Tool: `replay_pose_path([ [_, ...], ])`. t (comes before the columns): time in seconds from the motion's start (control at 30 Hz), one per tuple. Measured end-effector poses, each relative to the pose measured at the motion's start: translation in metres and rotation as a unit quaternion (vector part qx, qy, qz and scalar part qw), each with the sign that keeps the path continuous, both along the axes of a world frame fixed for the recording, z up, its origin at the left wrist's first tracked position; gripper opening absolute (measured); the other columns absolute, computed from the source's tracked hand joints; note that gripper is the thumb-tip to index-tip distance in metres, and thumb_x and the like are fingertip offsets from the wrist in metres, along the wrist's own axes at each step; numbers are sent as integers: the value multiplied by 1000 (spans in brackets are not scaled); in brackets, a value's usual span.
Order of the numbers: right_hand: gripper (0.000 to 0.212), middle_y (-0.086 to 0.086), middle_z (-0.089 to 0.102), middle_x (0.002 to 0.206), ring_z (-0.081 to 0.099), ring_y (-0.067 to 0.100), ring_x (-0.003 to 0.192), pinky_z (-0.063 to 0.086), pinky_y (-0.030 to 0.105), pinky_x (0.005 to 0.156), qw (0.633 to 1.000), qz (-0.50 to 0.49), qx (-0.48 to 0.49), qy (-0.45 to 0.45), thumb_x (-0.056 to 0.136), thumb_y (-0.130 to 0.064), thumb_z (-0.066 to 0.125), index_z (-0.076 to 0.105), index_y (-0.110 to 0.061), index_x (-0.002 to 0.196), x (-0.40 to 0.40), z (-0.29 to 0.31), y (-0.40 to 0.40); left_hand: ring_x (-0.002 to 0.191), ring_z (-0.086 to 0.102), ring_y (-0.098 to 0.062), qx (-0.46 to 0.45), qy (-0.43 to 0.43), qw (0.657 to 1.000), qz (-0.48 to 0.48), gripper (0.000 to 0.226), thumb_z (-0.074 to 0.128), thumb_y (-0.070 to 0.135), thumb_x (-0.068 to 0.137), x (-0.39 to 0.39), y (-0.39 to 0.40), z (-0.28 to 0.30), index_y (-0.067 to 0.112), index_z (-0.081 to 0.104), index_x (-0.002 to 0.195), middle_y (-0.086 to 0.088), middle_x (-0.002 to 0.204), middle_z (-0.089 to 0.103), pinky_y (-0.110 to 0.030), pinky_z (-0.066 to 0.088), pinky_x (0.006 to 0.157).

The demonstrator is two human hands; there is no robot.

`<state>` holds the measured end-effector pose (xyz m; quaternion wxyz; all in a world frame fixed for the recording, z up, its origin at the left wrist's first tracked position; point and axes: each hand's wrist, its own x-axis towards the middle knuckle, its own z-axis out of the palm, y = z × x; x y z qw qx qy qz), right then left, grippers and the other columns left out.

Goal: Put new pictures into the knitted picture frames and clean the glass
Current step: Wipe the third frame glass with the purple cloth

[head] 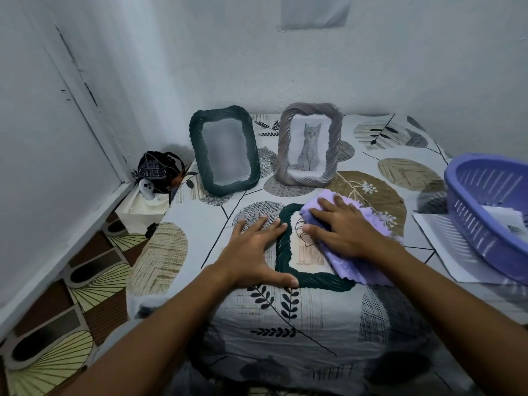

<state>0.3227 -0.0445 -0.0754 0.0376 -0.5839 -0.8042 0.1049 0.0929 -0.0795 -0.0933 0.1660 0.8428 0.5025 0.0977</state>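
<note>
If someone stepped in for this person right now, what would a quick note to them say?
Left hand: flat, steadying the dark green frame lying on the bed.
Right hand: pressing the purple cloth on its glass, mid-wipe.
Done: that frame holds a picture; the grey frame stands at the wall with a cat photo.
Left: finish wiping; the other green frame standing there looks blurred, contents unclear. Papers lie in the purple basket.

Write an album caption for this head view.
Right hand wipes flat dark green knitted frame with lilac cloth; left hand steadies it.
</note>
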Motion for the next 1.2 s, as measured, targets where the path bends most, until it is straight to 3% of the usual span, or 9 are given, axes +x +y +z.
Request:
replay_pose_path([
  [0.2,72,3,11,160,-1,28,148,4,53,117,1000,-1,13,-24,87,-71,21,26,-34,149,-10,-4,2,146,-3,-4,2,0,1000,1,123,44,92,48,0,0,1,32,16,151,9,159,15,-45,-10,118],
  [0.33,80,0,8,161,-4,26,148,-1,53,116,1000,13,-13,-22,80,-76,11,28,-36,147,-17,0,4,146,-2,-6,3,2,1000,-1,122,44,91,49,0,-1,1,32,14,151,8,159,15,-43,-12,118],
  [0.4,75,1,8,161,-4,27,148,-1,54,116,999,14,-8,-32,84,-74,13,29,-36,147,-20,2,6,146,-2,-6,3,4,1000,-1,122,44,91,49,0,-1,0,32,13,151,8,159,15,-43,-12,118],
  [0.67,69,12,27,155,12,33,145,21,46,114,997,-10,48,-63,92,-64,18,43,-23,140,-2,5,-9,145,-2,-5,8,19,1000,-1,122,41,92,49,0,-1,1,32,14,151,9,159,13,-45,-10,118],
  [0.73,69,11,25,156,12,31,146,22,43,113,997,-26,44,-57,93,-63,19,41,-21,142,11,5,-14,145,-3,-6,5,17,1000,-2,122,40,93,49,0,-1,1,32,13,151,9,159,12,-46,-11,118],
  [1.0,94,2,4,161,-9,28,147,-4,50,118,999,18,2,-43,75,-79,-4,20,-29,151,-9,-4,-7,146,-2,-5,9,18,1000,-4,124,41,93,48,0,1,0,31,15,152,9,159,14,-47,-8,118],
  [1.1,106,-6,8,160,-1,18,148,-7,41,117,996,86,6,-26,66,-85,-15,20,-32,151,-12,-7,-18,146,-1,-6,11,18,1000,-2,124,42,93,47,0,1,0,31,16,151,9,159,16,-46,-7,118],
  [1.2,94,-10,14,158,7,11,147,-4,30,115,990,142,3,-6,75,-81,-6,26,-32,149,4,-5,-38,146,0,-7,15,20,1000,-3,123,42,93,47,-1,1,-1,32,16,151,9,159,16,-46,-7,118],
])
